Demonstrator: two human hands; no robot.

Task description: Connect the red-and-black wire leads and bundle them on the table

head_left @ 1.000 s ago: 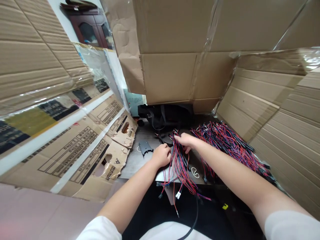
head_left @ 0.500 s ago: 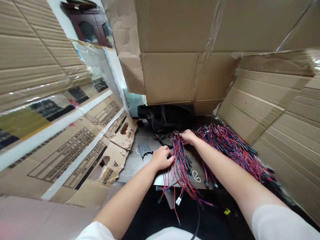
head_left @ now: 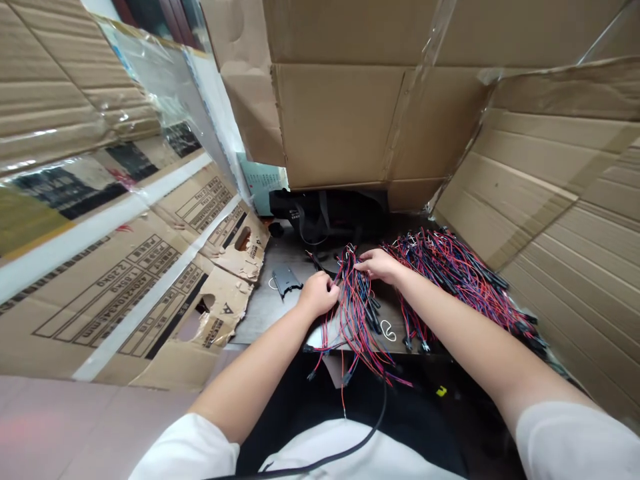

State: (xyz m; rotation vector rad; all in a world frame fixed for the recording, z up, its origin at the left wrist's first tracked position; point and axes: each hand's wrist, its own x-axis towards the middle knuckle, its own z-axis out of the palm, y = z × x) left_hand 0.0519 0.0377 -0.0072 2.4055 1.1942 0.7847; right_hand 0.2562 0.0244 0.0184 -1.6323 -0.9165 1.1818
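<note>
A bundle of thin red, blue and black wires [head_left: 353, 313] lies on the table, its lower ends and small connectors hanging over the front edge. My left hand [head_left: 320, 295] is curled closed at the bundle's left side, with wire at its fingertips. From the right, my right hand [head_left: 379, 265] pinches at the bundle's upper end; the exact strands are hidden. A white rubber band [head_left: 388, 331] rests to the right of the bundle. Left of my left hand sits a grey plastic casing [head_left: 286, 281], with a pale loop beside it.
A large heap of similar wires [head_left: 450, 280] covers the table's right side. At the back lies a black bag [head_left: 345, 217]. Cardboard walls [head_left: 340, 127] stand behind and on both sides. A black cable [head_left: 370, 433] crosses my lap, and a small yellow piece [head_left: 441, 391] lies below the table edge.
The view has tilted down slightly. My left hand has drawn a little away from the bundle's middle. My right hand's fingers have moved onto the bundle's upper end.
</note>
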